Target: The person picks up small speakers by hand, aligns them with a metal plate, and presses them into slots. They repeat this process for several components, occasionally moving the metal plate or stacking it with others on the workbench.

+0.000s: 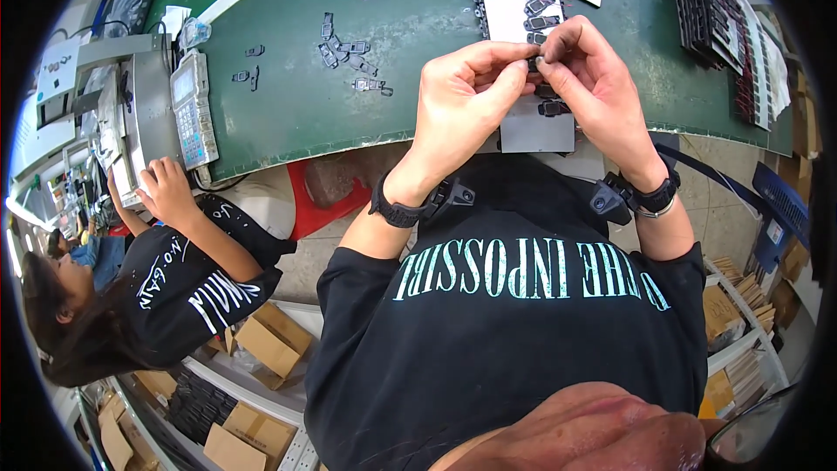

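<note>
both hands pinch one small dark part above the near edge of the green table

the left hand (462, 92) and the right hand (593, 78) meet over the near edge of the green table (288, 96), fingertips pressed together. between them sits a small dark part (534, 61), gripped by thumb and forefinger on each side; most of it is hidden by the fingers, so its shape cannot be told. both hands are closed on it, the other fingers curled loosely.

just beneath the hands lies a grey card (536, 131) at the table's near edge, with a white sheet (510, 17) beyond it carrying rows of similar dark parts. a scatter of loose dark parts (349, 52) lies toward the middle of the table, well apart from the hands. stacked dark trays (706, 9) stand along the right edge. at the left edge a co-worker's hand (166, 192) rests by a grey keypad device (193, 109).
</note>
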`<act>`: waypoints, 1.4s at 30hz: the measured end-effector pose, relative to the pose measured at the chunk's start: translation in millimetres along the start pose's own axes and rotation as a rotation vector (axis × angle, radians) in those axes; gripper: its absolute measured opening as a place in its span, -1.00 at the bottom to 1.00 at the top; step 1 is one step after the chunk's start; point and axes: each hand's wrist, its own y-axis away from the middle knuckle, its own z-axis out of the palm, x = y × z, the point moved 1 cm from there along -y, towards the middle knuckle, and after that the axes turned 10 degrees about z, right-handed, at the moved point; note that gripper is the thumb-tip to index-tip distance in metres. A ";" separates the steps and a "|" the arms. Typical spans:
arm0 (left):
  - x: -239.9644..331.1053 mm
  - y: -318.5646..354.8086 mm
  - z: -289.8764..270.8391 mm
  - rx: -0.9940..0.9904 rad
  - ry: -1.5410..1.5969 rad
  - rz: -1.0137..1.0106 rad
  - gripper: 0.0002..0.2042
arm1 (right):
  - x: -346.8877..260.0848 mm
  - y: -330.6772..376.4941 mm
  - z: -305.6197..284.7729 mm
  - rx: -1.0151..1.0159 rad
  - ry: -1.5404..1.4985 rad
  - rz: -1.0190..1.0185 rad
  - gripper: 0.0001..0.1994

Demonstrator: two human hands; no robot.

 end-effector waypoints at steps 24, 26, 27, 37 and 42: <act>8.7 8.4 0.4 0.040 -0.485 0.218 -0.86 | -16.6 10.4 10.9 0.174 0.328 -0.053 -0.65; 3.3 0.8 -7.2 0.080 -0.364 0.170 -0.86 | -20.7 6.1 1.5 0.124 0.250 0.056 -0.65; 1.8 -4.2 -10.6 0.100 -0.303 0.148 -0.86 | -22.4 2.9 -5.1 0.077 0.173 0.166 -0.65; -17.0 -59.4 -30.6 0.068 -0.506 0.040 -0.82 | 1.4 -22.7 -85.7 0.495 0.233 -0.026 -0.74; -22.7 -60.8 -26.6 0.115 -0.647 0.102 -0.83 | 30.4 -54.4 -123.8 0.515 0.699 -0.115 -0.78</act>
